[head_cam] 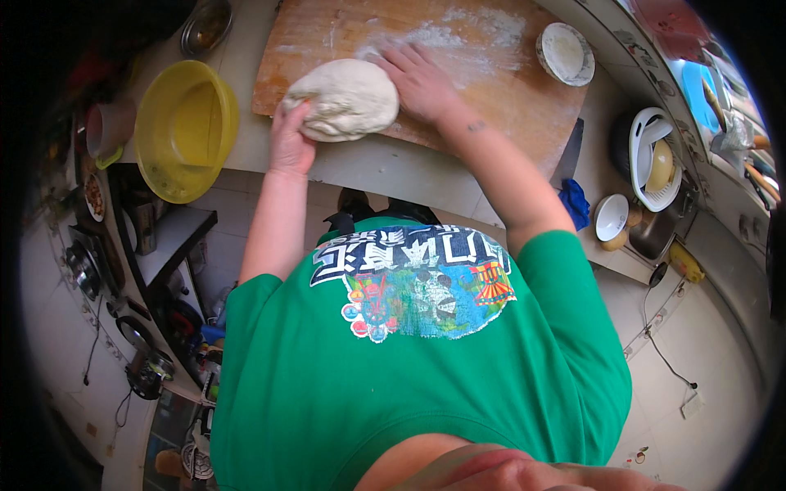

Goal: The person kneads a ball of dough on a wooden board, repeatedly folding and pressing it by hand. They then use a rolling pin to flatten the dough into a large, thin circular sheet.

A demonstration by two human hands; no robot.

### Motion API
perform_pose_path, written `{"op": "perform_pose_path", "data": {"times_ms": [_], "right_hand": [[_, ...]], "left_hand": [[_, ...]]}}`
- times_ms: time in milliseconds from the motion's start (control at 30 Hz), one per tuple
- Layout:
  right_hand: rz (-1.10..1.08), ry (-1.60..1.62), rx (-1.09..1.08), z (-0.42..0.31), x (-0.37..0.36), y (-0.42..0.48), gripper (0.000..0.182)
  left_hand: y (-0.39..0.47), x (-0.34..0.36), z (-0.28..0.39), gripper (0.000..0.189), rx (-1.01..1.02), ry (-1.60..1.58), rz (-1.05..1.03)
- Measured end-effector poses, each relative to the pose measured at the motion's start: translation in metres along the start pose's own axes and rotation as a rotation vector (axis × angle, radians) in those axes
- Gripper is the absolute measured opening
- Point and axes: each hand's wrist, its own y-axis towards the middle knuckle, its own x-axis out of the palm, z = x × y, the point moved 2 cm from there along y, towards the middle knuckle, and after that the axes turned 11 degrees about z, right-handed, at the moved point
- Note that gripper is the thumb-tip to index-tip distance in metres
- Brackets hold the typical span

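A large lump of pale dough (350,101) lies at the near left edge of a wooden board (516,110) dusted with flour. My left hand (293,138) grips the dough's near left side, thumb on top and the fingers hidden beneath. Right of the dough, my right hand (417,80) rests palm down on the floury board, its fingers spread a little and holding nothing; its edge is close against the dough, and whether they touch I cannot tell. A bowl of flour (565,54) stands at the board's far right corner.
Left of the board, a yellow plastic basin (184,132) overhangs the counter edge near a metal bowl (207,27). To the right are a knife blade (571,153), a blue cloth (574,204), a small white bowl (611,218) and a white colander (666,193) beside the sink (654,233).
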Motion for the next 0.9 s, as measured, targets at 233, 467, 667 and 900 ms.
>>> {"op": "perform_pose_path", "data": {"times_ms": [233, 467, 667, 900], "right_hand": [[0.524, -0.193, 0.210, 0.099, 0.037, 0.025, 0.057], [-0.061, -0.245, 0.382, 0.027, -0.032, -0.051, 0.053], [-0.055, 0.370, 0.499, -0.010, -0.011, 0.031, 0.043], [0.104, 0.928, 1.000, -0.033, -0.028, 0.028, 0.052]], "left_hand": [[0.000, 0.006, 0.024, 0.047, -0.105, -0.026, 0.066], [-0.010, 0.009, 0.019, 0.047, -0.060, 0.122, 0.041], [-0.004, 0.013, 0.038, 0.044, -0.192, 0.142, -0.014], [0.003, 0.062, 0.051, 0.038, -0.073, 0.449, -0.156]]}}
